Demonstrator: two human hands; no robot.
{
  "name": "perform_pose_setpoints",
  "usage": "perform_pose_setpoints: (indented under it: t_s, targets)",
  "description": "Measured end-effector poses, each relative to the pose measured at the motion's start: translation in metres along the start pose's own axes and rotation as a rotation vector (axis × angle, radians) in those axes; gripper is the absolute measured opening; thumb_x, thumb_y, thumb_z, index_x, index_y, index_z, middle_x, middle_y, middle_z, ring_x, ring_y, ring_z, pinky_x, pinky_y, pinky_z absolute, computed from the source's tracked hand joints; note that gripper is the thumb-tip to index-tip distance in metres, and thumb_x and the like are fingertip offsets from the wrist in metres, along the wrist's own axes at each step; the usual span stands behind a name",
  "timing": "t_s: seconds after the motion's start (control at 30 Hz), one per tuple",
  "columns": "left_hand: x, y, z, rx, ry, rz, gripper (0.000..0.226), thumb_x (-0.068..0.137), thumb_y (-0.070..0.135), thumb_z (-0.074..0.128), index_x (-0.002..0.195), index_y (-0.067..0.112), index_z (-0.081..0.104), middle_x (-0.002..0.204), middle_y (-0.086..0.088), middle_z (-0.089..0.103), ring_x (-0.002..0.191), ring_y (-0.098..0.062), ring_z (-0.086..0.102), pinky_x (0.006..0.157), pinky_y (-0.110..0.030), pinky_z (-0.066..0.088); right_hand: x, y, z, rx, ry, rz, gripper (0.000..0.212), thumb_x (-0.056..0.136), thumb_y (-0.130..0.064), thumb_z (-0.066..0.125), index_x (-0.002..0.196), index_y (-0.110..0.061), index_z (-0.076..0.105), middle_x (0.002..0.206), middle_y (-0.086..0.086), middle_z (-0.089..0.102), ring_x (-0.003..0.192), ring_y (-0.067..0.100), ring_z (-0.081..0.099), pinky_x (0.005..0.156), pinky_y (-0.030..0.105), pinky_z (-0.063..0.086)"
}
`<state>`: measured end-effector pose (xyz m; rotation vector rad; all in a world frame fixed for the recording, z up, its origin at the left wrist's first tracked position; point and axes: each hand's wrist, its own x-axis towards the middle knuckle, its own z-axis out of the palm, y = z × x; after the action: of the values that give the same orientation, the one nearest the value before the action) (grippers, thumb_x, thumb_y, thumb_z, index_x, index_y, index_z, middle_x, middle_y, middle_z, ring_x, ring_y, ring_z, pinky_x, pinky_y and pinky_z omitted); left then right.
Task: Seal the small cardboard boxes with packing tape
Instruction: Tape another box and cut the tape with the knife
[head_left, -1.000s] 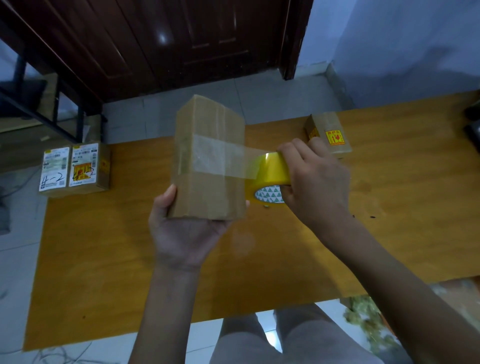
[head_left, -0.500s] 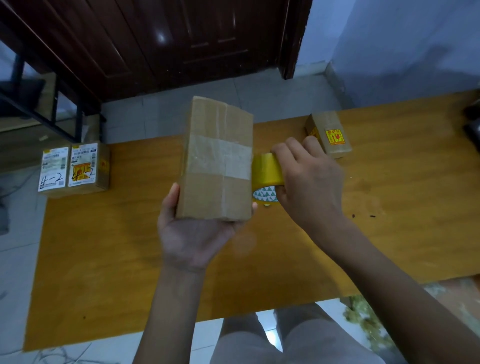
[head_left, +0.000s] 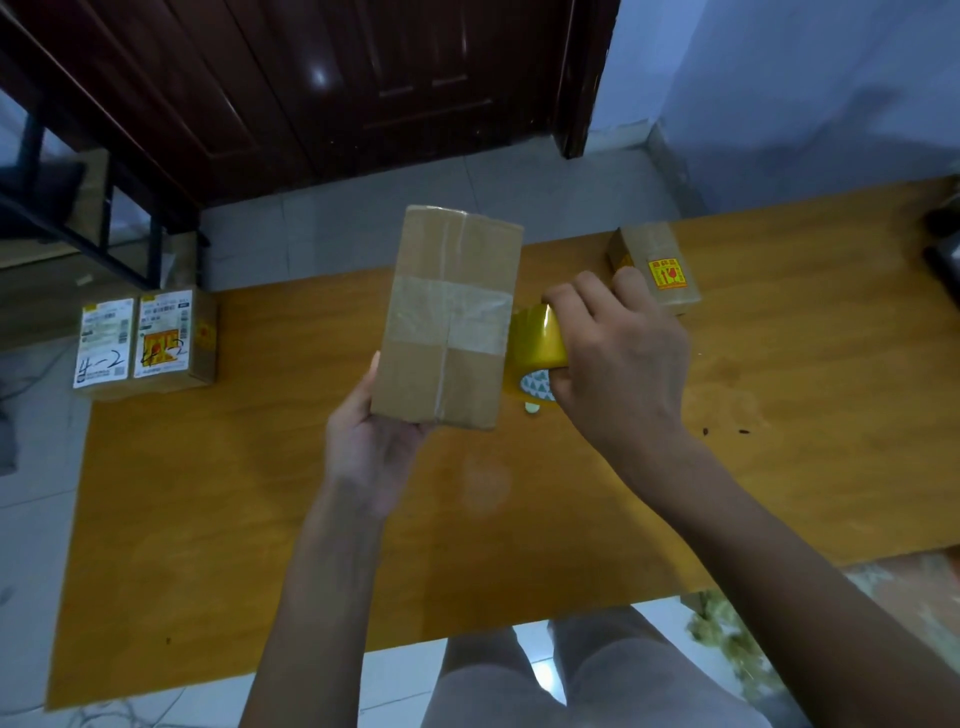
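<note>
My left hand (head_left: 371, 447) grips the lower end of a brown cardboard box (head_left: 449, 270), held upright above the wooden table (head_left: 218, 509). A band of clear tape (head_left: 447, 319) runs across the box's front face. A yellow roll of packing tape (head_left: 537, 343) sits pressed against the box's right edge, with my right hand (head_left: 621, 364) curled round it. The roll's inner core shows a triangle pattern just below my fingers.
Two labelled boxes (head_left: 148, 340) stand side by side at the table's left edge. Another small box with a yellow sticker (head_left: 657, 267) lies at the back, just behind my right hand. A dark object (head_left: 943, 249) sits at the far right edge. A dark wooden door stands beyond the table.
The stretch of tape that hung between roll and box is gone: my right hand has brought the roll up against the box's right edge. The box has turned, facing me more squarely.
</note>
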<state>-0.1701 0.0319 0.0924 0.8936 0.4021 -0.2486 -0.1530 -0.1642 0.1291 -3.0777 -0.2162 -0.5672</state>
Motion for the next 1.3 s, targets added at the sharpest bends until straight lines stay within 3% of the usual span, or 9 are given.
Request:
perform_pose_setpoints:
  t_s: [0.13, 0.27, 0.47, 0.57, 0.73, 0.93, 1.1, 1.23, 1.3]
  targets:
    - [0.011, 0.004, -0.004, 0.332, 0.114, 0.159, 0.014, 0.104, 0.021, 0.040, 0.099, 0.015, 0.052, 0.093, -0.001, 0.063, 0.084, -0.016, 0.059, 0.065, -0.028, 0.052, 0.003, -0.003, 0.000, -0.053, 0.022, 0.000, 0.032, 0.063, -0.002, 0.065, 0.094, -0.010, 0.065, 0.081, 0.003, 0.061, 0.079, 0.023, 0.050, 0.055, 0.028, 0.020]
    - [0.016, 0.008, -0.004, 0.683, 0.188, 0.263, 0.025, 0.102, 0.024, 0.047, 0.085, 0.020, 0.065, 0.080, 0.008, 0.068, 0.078, -0.009, 0.062, 0.070, -0.030, 0.050, 0.002, -0.006, 0.005, -0.049, -0.033, 0.006, 0.031, 0.059, -0.003, 0.065, 0.088, -0.012, 0.063, 0.074, 0.002, 0.057, 0.074, 0.022, 0.048, 0.053, 0.029, 0.020]
    - [0.022, 0.010, 0.001, 1.067, 0.109, 0.026, 0.071, 0.077, 0.072, 0.052, 0.127, 0.022, 0.056, 0.111, 0.019, 0.060, 0.088, 0.012, 0.051, 0.064, -0.010, 0.039, 0.002, -0.010, 0.013, -0.027, -0.071, 0.012, 0.036, 0.054, -0.009, 0.073, 0.089, -0.011, 0.062, 0.073, 0.002, 0.059, 0.073, 0.023, 0.049, 0.052, 0.029, 0.023]
    - [0.023, 0.004, 0.006, 1.287, 0.088, 0.057, 0.094, 0.055, 0.067, 0.079, 0.128, 0.022, 0.039, 0.107, 0.019, 0.052, 0.094, 0.003, 0.054, 0.068, -0.010, 0.046, 0.008, -0.014, 0.016, -0.071, -0.070, 0.012, 0.034, 0.053, -0.009, 0.073, 0.084, -0.013, 0.060, 0.069, 0.002, 0.057, 0.072, 0.022, 0.049, 0.051, 0.028, 0.023]
    - [0.033, -0.019, 0.019, 1.597, 0.295, 0.208, 0.121, 0.051, 0.062, 0.084, 0.138, -0.003, 0.031, 0.133, -0.014, 0.047, 0.126, -0.032, 0.044, 0.099, -0.046, 0.045, 0.013, -0.022, 0.023, -0.059, -0.076, -0.038, 0.033, 0.047, -0.012, 0.073, 0.076, -0.014, 0.056, 0.065, 0.002, 0.055, 0.071, 0.023, 0.050, 0.051, 0.029, 0.021]
    - [0.039, -0.026, 0.003, 1.385, 0.368, 0.198, 0.112, 0.061, 0.052, 0.084, 0.142, -0.003, 0.030, 0.138, -0.017, 0.046, 0.129, -0.034, 0.044, 0.101, -0.049, 0.044, 0.011, -0.002, 0.036, 0.066, -0.066, -0.050, 0.035, 0.061, -0.020, 0.075, 0.092, -0.014, 0.059, 0.083, 0.003, 0.062, 0.082, 0.026, 0.053, 0.063, 0.035, 0.031]
    - [0.033, -0.026, -0.005, 1.139, 0.355, 0.111, 0.116, 0.058, 0.053, 0.084, 0.145, 0.003, 0.025, 0.137, -0.012, 0.045, 0.126, -0.030, 0.048, 0.100, -0.050, 0.046, -0.017, 0.022, 0.051, 0.555, -0.083, 0.151, 0.059, 0.069, -0.027, 0.083, 0.118, -0.008, 0.056, 0.107, 0.007, 0.063, 0.097, 0.023, 0.057, 0.076, 0.032, 0.045]
    - [0.032, -0.025, -0.004, 1.063, 0.349, 0.127, 0.114, 0.051, 0.058, 0.078, 0.140, 0.004, 0.030, 0.130, -0.009, 0.051, 0.118, -0.027, 0.054, 0.095, -0.047, 0.049, -0.032, 0.015, 0.056, 0.959, -0.101, 0.351, 0.048, 0.083, -0.023, 0.075, 0.119, -0.010, 0.046, 0.089, -0.007, 0.057, 0.076, 0.000, 0.060, 0.053, 0.015, 0.046]
    - [0.030, -0.026, -0.001, 1.044, 0.338, 0.137, 0.109, 0.052, 0.056, 0.078, 0.137, 0.005, 0.033, 0.125, -0.006, 0.053, 0.114, -0.025, 0.056, 0.092, -0.045, 0.051, -0.027, 0.013, 0.057, 0.939, -0.093, 0.385, 0.040, 0.084, -0.012, 0.073, 0.115, -0.007, 0.048, 0.083, -0.002, 0.057, 0.071, 0.008, 0.059, 0.052, 0.026, 0.044]
